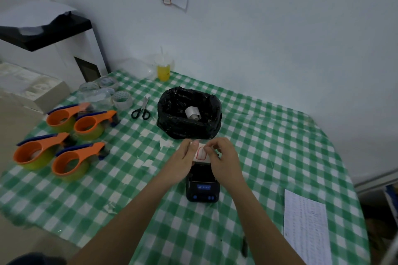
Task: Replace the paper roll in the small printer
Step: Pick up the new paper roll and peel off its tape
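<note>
Both hands together over the far end of the small black printer (202,183), near the middle of the green checked table (269,140). Left hand (183,157) and right hand (221,161) each pinching a side of a white paper strip (202,154) with a red outline, held just above the printer. Behind, a black bin bag (189,112) holding a used paper roll (193,112). Toward the left edge, four orange tape dispensers (62,142); scissors (142,108) nearby.

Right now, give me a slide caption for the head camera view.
Both hands, left hand and right hand, hold label paper above the small black printer on a green checked tablecloth.
</note>
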Demonstrator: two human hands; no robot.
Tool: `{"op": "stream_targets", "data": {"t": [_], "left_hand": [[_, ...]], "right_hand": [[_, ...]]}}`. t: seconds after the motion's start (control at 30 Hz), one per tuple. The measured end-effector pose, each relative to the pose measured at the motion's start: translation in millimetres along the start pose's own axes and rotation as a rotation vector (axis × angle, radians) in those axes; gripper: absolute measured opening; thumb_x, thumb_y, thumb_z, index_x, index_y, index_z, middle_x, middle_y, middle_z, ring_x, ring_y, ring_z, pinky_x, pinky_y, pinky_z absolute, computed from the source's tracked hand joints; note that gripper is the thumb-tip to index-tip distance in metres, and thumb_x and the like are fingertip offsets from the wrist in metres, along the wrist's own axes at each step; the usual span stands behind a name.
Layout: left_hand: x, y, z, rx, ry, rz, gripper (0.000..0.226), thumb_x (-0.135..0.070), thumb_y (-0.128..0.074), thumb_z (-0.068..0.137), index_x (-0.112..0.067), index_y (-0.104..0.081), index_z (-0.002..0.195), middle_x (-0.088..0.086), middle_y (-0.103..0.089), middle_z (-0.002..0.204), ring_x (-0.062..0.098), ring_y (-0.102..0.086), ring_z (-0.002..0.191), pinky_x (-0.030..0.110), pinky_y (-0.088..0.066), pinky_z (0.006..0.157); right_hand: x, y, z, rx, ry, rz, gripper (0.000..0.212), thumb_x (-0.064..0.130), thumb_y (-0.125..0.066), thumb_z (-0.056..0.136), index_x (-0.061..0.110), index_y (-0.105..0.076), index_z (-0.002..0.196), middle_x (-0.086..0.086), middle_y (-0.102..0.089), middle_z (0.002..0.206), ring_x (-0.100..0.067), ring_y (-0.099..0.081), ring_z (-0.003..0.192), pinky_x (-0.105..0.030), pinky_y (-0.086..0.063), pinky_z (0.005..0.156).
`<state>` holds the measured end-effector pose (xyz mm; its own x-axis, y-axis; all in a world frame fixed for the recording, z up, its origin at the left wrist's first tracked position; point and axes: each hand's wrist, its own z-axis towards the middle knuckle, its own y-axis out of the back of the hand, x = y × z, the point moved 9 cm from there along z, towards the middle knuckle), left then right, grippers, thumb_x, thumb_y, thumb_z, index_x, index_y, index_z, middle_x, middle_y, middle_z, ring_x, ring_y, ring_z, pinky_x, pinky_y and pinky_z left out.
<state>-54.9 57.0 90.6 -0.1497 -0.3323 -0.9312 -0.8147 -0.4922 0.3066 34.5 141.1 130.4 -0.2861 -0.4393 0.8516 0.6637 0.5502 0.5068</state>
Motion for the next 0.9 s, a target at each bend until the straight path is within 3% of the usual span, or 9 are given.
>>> {"op": "stream_targets", "data": {"t": [0.23, 0.4, 0.5, 0.63, 0.73, 0.9], "left_hand": [[18.9, 11.5, 20.3, -0.045, 0.144, -0.135, 0.045, -0.049, -0.024, 0.096, -0.014, -0.048, 0.110, 0.000, -0.048, 0.074, 0.014, -0.047, 0.064, 0.029, -0.040, 0.063], [38.0, 35.3, 43.5, -0.116, 0.191, -0.167, 0.038, -0.049, -0.024, 0.096, -0.019, -0.044, 0.109, 0.002, -0.047, 0.079, 0.014, -0.046, 0.068, 0.027, -0.039, 0.062], [43.9, 46.5, 61.9, -0.151, 0.205, -0.192, 0.038, -0.048, -0.025, 0.096, -0.018, -0.042, 0.111, 0.002, -0.049, 0.084, 0.013, -0.048, 0.069, 0.028, -0.040, 0.062], [53.8, 58.4, 91.5, -0.184, 0.230, -0.150, 0.047, -0.052, -0.025, 0.094, -0.014, -0.043, 0.113, 0.002, -0.049, 0.088, 0.016, -0.050, 0.074, 0.034, -0.041, 0.068], [59.8, 65.1, 110.7, -0.195, 0.248, -0.122, 0.046, -0.052, -0.025, 0.094, -0.013, -0.043, 0.111, 0.001, -0.048, 0.082, 0.017, -0.049, 0.071, 0.034, -0.039, 0.065], [66.2, 74.0, 130.6, -0.212, 0.254, -0.140, 0.049, -0.053, -0.027, 0.093, -0.010, -0.045, 0.108, 0.004, -0.050, 0.078, 0.015, -0.047, 0.063, 0.032, -0.037, 0.058]], "right_hand": [[-2.3, -9.5, 9.1, -0.053, 0.019, 0.096, 0.034, 0.003, -0.054, 0.088, 0.035, -0.052, 0.075, 0.009, -0.055, 0.091, -0.003, -0.053, 0.092, -0.011, -0.043, 0.081], [-17.9, -0.8, 39.6, -0.182, -0.130, 0.212, 0.026, 0.009, -0.056, 0.090, 0.031, -0.060, 0.078, 0.009, -0.063, 0.087, 0.007, -0.057, 0.080, -0.003, -0.044, 0.071], [-31.2, -9.9, 81.5, -0.153, -0.259, 0.188, 0.012, 0.015, -0.058, 0.090, 0.020, -0.069, 0.089, 0.006, -0.068, 0.087, 0.003, -0.060, 0.076, -0.010, -0.048, 0.070], [-54.2, -37.5, 146.3, -0.051, -0.341, 0.041, 0.015, 0.016, -0.060, 0.088, 0.012, -0.071, 0.096, -0.007, -0.072, 0.098, -0.018, -0.065, 0.089, -0.031, -0.052, 0.086], [-70.2, -53.4, 182.2, 0.005, -0.359, -0.056, 0.011, 0.015, -0.065, 0.084, 0.009, -0.071, 0.091, -0.011, -0.073, 0.094, -0.022, -0.066, 0.086, -0.035, -0.055, 0.085], [-88.0, -64.3, 217.1, 0.085, -0.341, -0.193, 0.006, 0.013, -0.068, 0.080, 0.007, -0.069, 0.080, -0.011, -0.069, 0.080, -0.020, -0.063, 0.074, -0.031, -0.053, 0.071]]}}
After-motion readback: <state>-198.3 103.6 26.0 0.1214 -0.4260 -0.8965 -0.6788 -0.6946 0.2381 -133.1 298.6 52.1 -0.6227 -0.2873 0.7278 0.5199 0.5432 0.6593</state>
